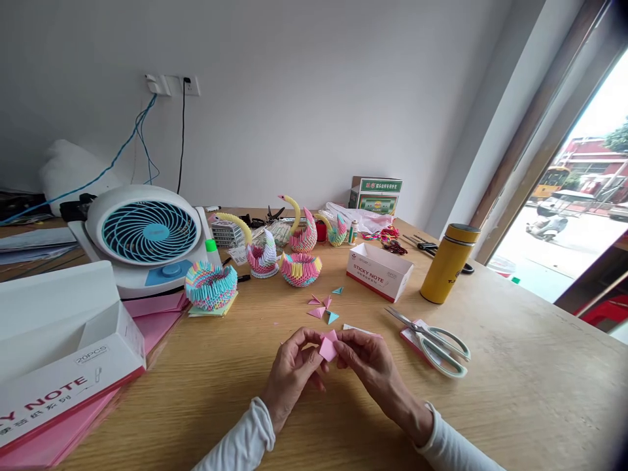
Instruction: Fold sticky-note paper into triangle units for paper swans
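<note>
Head view shows both hands meeting low over the wooden table point(515, 366), just in front of the person. The left hand point(290, 374) and the right hand point(369, 365) are both closed in a pinch on one small pink paper piece point(328, 347), which is held a little above the table surface, between the fingertips. It seems that a fold is being made in this paper. To do it well, I think the edges must be lined up exactly before pressing, and the crease should be pressed firmly with the thumb, because a loose fold gives a weak unit. Behind the hands, near them, lie some folded paper triangles point(321, 307), pink and blue, apart from each other. To the right, scissors point(434, 340) rest on a pink sticky note pad point(412, 335), and further back stands a yellow thermos bottle point(449, 263) beside an open sticky note box point(379, 271). Farther away stand origami swans point(299, 232) and a small paper basket point(301, 268), all made from many coloured units. On the left there is a white desk fan point(147, 235), lying tilted, and a larger sticky note box point(63, 366) on pink paper sheets point(152, 320).
</note>
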### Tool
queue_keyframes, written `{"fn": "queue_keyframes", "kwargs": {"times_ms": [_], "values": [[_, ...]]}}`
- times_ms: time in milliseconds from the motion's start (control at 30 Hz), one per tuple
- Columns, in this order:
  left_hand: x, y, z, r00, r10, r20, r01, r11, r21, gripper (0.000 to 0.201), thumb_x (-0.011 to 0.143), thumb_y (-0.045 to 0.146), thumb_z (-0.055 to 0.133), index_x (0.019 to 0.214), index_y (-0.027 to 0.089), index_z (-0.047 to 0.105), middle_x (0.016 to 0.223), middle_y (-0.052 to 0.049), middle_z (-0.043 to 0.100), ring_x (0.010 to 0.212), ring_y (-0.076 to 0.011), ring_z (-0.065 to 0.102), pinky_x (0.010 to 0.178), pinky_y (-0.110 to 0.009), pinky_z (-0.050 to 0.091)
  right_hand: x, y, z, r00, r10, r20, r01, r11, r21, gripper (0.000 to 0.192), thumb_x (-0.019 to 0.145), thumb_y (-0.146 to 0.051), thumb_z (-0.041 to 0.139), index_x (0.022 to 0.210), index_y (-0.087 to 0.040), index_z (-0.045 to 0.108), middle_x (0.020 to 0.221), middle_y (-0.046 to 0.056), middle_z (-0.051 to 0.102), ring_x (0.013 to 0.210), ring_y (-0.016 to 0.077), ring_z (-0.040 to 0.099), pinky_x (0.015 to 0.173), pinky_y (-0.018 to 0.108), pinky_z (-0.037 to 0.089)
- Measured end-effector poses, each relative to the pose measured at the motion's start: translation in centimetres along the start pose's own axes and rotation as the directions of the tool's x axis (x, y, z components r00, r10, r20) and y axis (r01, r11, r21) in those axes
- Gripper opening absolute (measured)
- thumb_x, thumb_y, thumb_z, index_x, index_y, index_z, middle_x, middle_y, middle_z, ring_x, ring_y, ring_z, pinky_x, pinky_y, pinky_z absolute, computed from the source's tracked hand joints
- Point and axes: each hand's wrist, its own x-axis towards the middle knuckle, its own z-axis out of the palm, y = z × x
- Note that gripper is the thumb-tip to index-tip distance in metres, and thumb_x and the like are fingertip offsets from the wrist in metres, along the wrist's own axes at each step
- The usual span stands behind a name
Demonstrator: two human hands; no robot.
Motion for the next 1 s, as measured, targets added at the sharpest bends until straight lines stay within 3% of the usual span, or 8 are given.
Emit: {"fn": "queue_keyframes", "kwargs": {"times_ms": [100,200,267,433,633,833,1000], "values": [[0.1,-0.1,-0.2,0.999,0.028,0.022,-0.029,0.999,0.025,0.031,0.071,0.039,0.073,0.082,0.015,0.058,0.077,-0.002,0.06,0.057,-0.0119,0.057,0.039,-0.02,0.05,-0.1,-0.1,0.3,0.998,-0.062,-0.013,0.062,0.998,-0.001,0.024,0.088,-0.039,0.061,0.104,-0.021,0.057,0.075,0.0,0.061,0.061,0.0125,0.056,0.057,0.025,0.046],[0.1,0.0,-0.1,0.999,0.028,0.018,-0.029,0.999,0.041,0.033,0.07,0.041,0.073,0.084,0.014,0.06,0.072,-0.001,0.06,0.054,-0.0127,0.058,0.039,-0.022,0.051,-0.2,-0.3,0.7,0.989,-0.141,-0.032,0.14,0.99,-0.036,0.016,0.09,-0.037,0.059,0.089,-0.022,0.054,0.073,-0.002,0.057,0.057,0.011,0.055,0.053,0.023,0.045],[0.0,0.1,0.1,1.0,0.018,-0.004,-0.018,0.998,0.053,0.033,0.07,0.039,0.073,0.085,0.013,0.061,0.071,-0.002,0.061,0.053,-0.0123,0.058,0.04,-0.021,0.05,-0.3,-0.4,0.9,0.987,-0.158,-0.011,0.157,0.984,-0.084,0.017,0.092,-0.035,0.057,0.084,-0.02,0.054,0.074,0.0,0.058,0.059,0.0115,0.057,0.053,0.023,0.046],[0.0,0.3,0.2,0.998,0.0,-0.056,0.003,0.999,0.049,0.031,0.072,0.037,0.073,0.086,0.012,0.061,0.069,-0.001,0.062,0.052,-0.0114,0.057,0.039,-0.019,0.048,-0.5,-0.5,0.9,0.993,-0.111,0.049,0.118,0.978,-0.171,0.014,0.09,-0.033,0.059,0.092,-0.02,0.059,0.077,0.003,0.064,0.067,0.0156,0.061,0.061,0.027,0.049],[0.1,0.1,0.1,0.999,-0.013,-0.032,0.014,1.0,0.019,0.03,0.071,0.039,0.074,0.077,0.015,0.056,0.067,-0.001,0.064,0.048,-0.0106,0.056,0.039,-0.019,0.046,-0.6,-1.2,0.7,0.976,-0.217,0.024,0.213,0.921,-0.327,0.017,0.089,-0.032,0.061,0.078,-0.019,0.063,0.083,0.005,0.061,0.072,0.0162,0.057,0.062,0.027,0.045],[-0.1,0.2,0.1,0.999,-0.031,0.021,0.031,0.999,0.027,0.037,0.071,0.044,0.074,0.085,0.012,0.063,0.063,-0.003,0.066,0.048,-0.0131,0.061,0.042,-0.021,0.048,-0.5,-0.8,0.7,0.992,-0.123,-0.016,0.117,0.969,-0.219,0.019,0.087,-0.036,0.062,0.082,-0.018,0.064,0.078,0.003,0.061,0.069,0.0158,0.057,0.062,0.027,0.045],[0.0,0.1,0.1,0.999,-0.031,0.021,0.029,0.997,0.067,0.037,0.072,0.044,0.073,0.087,0.01,0.066,0.073,-0.008,0.071,0.055,-0.0179,0.068,0.044,-0.022,0.05,-0.5,-0.4,0.7,0.995,-0.066,-0.068,0.056,0.988,-0.145,0.025,0.085,-0.042,0.064,0.08,-0.017,0.062,0.074,0.003,0.062,0.066,0.0148,0.055,0.06,0.026,0.044]]}}
